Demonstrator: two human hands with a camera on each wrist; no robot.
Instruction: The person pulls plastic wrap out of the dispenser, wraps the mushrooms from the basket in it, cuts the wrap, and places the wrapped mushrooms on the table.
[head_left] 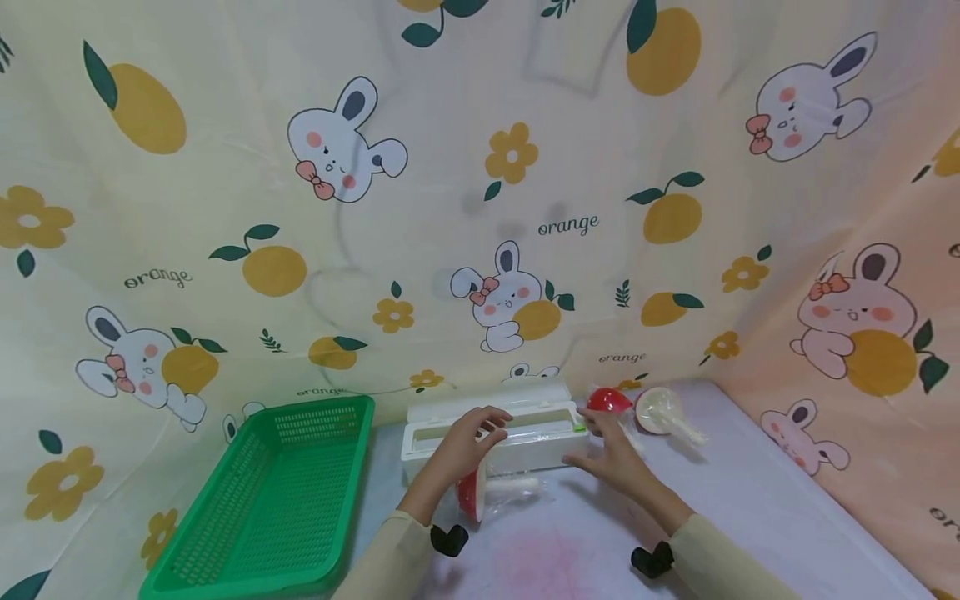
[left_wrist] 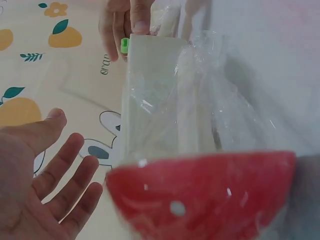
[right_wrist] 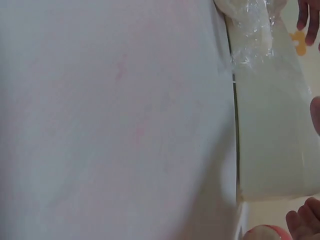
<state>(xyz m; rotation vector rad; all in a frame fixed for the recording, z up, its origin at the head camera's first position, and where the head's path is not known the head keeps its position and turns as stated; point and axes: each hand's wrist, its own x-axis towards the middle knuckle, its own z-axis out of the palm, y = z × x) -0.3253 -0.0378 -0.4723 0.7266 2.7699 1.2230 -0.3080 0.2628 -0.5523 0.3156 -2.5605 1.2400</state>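
Observation:
A white cling-film dispenser box (head_left: 525,446) lies across the middle of the table. My left hand (head_left: 480,432) hovers over its left half, and the left wrist view shows the palm open with fingers (left_wrist: 65,175) spread, holding nothing. My right hand (head_left: 600,442) rests with straight fingers against the box's right end, by the green cutter tab (left_wrist: 124,46). In front of the box lies a red ladle (head_left: 474,493) wrapped in clear film (left_wrist: 210,110), its white handle (head_left: 517,485) pointing right. The right wrist view shows the box (right_wrist: 272,125) and my fingertips (right_wrist: 302,222) at its end.
A green mesh basket (head_left: 270,500) stands at the left. Behind my right hand lie a red ladle (head_left: 609,402) and a cream ladle (head_left: 663,412). A cloth printed with rabbits and oranges walls in the pale table (head_left: 750,508), which has a faint pink stain (head_left: 540,558).

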